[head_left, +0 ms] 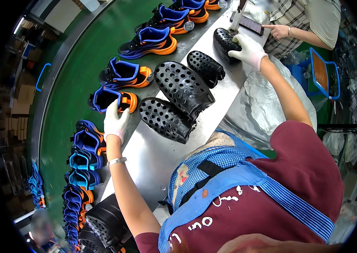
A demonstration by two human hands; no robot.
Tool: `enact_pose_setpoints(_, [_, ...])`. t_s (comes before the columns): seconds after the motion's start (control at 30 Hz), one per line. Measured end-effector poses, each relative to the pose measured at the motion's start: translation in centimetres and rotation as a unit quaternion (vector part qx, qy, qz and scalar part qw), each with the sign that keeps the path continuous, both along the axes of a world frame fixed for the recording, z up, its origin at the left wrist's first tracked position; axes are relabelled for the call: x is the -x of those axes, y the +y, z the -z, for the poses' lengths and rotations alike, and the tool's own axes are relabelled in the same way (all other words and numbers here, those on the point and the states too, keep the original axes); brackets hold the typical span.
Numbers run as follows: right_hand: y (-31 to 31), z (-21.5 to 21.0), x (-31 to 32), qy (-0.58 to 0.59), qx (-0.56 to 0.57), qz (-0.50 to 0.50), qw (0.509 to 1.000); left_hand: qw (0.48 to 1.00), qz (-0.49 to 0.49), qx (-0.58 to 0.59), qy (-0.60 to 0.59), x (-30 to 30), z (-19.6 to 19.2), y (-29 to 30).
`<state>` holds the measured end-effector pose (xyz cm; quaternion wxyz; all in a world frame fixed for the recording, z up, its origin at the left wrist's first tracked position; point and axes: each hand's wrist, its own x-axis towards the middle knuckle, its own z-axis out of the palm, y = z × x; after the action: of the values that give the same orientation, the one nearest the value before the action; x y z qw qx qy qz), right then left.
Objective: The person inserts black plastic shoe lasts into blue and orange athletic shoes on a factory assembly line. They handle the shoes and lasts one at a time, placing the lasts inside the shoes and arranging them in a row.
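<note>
My left hand, in a white glove, has its fingers at the collar of a black, blue and orange sneaker and appears to pinch its edge. Off to the right, my gloved right hand grips a black perforated plastic shoe insert, its thumb and fingers around the near end. Three more such pieces lie on the metal table between my hands: a small insert, a large insert and another insert. Just beyond my left hand sits a matching sneaker.
A green conveyor belt carries rows of sneakers along the metal table. Black perforated pieces are piled at the lower left. Across at the upper right, another person's hand touches a phone. A blue-framed stool stands at right.
</note>
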<state>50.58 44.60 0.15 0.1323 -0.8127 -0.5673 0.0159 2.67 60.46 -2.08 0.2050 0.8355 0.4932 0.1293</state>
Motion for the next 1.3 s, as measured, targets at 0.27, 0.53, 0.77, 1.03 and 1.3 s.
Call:
enact_pose_setpoints(0.27, [-1.0,-3.6,-0.1,0.053,-0.131,-0.02,0.99,0.999,-0.034,-0.028,0.0,-0.6,0.5,-0.2])
enact_pose_setpoints(0.53, [2.2,-11.9,13.9,0.14,-0.216,-0.248,0.934,0.939,-0.058,0.102,-0.322,-1.4,-8.3,-3.8])
enact_pose_setpoints(0.77, [4.6,-13.5,26.6,0.16,-0.095,-0.482,0.856,0.561,0.074,0.411,-0.715,-0.4,-8.3,-8.8])
enact_pose_setpoints(1.03, [6.7,-13.2,31.4,-0.017,0.104,-0.428,0.897,0.567,-0.012,0.364,-0.739,2.7,-2.9,-8.2])
enact_pose_setpoints(1.3, [12.0,-11.7,31.4,-0.076,0.163,-0.422,0.889,0.867,-0.117,0.212,-0.435,3.5,-1.2,-6.5])
